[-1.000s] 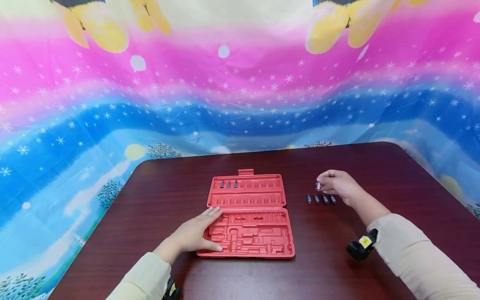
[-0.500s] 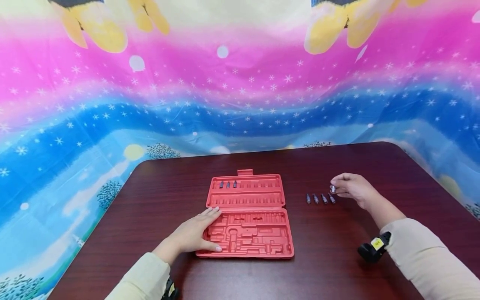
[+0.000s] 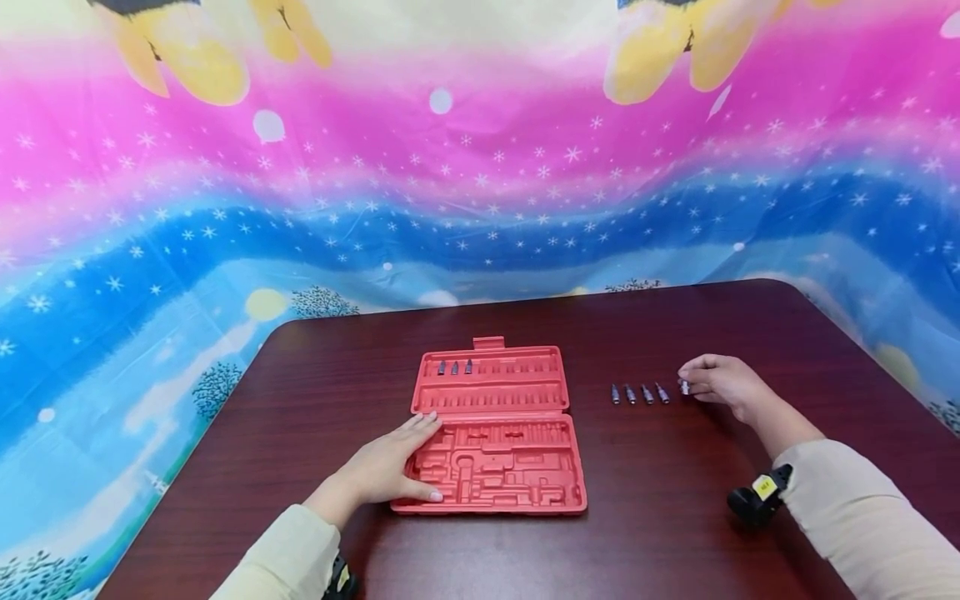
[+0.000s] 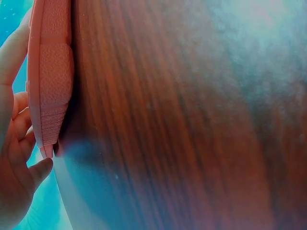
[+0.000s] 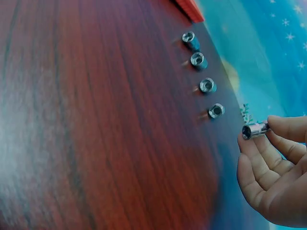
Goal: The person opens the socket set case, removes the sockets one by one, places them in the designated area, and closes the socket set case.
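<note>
A red plastic tool case (image 3: pixel 579 467) lies unfolded, its moulded slots facing up. Three dark bits (image 3: pixel 454 367) sit in the upper left of its far half. My left hand (image 3: pixel 378 468) rests on the left side of the near half, fingers extended and thumb over the front edge. To the right of the case, several bit sockets (image 3: pixel 647 395) lie in a row. Just beyond the row's right end, my right hand (image 3: pixel 729 389) pinches a shiny bit socket (image 5: pixel 254 130) between thumb and fingertips. Its hollow end faces the right wrist camera; the fingers hide the tip.
Everything stands on a dark reddish-brown wooden table (image 3: pixel 315 375) with rounded far corners. A colourful patterned cloth (image 3: pixel 480 208) hangs behind and beside it. Black cameras are strapped on both wrists, the right one (image 3: pixel 759 497) low beside the sleeve.
My right hand has moved right and slightly nearer with the bit socket, from behind the row to past its right end. The left hand and case have stayed put.
</note>
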A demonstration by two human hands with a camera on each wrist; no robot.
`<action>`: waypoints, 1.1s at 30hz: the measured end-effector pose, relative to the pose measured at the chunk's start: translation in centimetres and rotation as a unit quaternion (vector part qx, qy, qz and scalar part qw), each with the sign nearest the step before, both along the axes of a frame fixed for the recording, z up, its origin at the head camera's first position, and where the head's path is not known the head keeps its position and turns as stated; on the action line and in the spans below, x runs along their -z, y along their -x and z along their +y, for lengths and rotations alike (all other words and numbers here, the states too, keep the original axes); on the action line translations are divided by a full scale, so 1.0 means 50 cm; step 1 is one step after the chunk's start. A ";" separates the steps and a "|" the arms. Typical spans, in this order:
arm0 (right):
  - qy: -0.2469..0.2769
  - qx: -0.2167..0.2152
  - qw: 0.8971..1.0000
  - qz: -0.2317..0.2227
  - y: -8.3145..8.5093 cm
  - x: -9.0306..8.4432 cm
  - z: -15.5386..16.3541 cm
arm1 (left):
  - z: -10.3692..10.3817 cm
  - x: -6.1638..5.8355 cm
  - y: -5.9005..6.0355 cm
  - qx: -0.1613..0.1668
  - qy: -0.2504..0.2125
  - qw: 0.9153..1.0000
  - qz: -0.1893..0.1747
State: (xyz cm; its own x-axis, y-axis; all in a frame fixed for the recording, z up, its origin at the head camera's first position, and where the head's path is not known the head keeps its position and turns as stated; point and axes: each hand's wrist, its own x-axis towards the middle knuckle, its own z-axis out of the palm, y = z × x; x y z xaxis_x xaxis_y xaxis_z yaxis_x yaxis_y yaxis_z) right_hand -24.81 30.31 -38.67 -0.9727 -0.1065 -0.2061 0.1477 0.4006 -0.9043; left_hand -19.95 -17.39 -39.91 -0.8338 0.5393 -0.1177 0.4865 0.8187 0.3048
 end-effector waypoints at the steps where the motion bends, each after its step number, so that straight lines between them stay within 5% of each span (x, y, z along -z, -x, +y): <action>1: -0.002 -0.002 1.000 -0.001 0.000 0.001 0.001 | 0.000 -0.001 0.000 0.000 0.000 1.000 0.000; 33: -0.116 0.018 0.993 -0.015 0.020 0.013 -0.019 | 0.003 0.007 -0.002 -0.005 -0.009 1.000 0.007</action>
